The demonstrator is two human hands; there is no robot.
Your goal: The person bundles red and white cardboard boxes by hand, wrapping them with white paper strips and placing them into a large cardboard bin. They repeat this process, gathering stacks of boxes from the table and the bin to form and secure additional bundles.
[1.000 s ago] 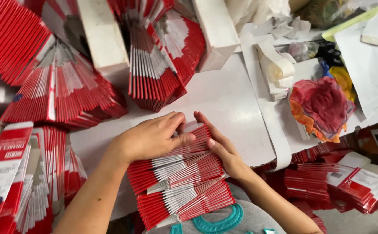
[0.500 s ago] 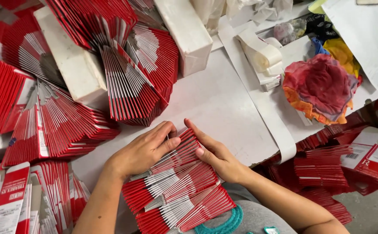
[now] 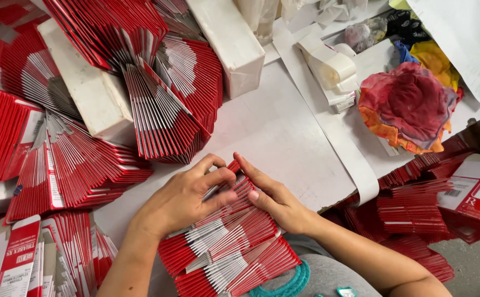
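Left hand (image 3: 187, 195) and right hand (image 3: 276, 198) now pressed closer on fanned cartons (image 3: 226, 242), apparently squaring them, near surface (image 3: 284, 143) front edge.

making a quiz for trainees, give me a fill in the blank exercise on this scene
1. Both hands rest on a fanned stack of flat ____ and white cardboard cartons.
2. The left hand and right hand meet at the stack's ____ end.
3. The crumpled red and orange cloth lies on the person's ____ side.

Missing words: red; far; right
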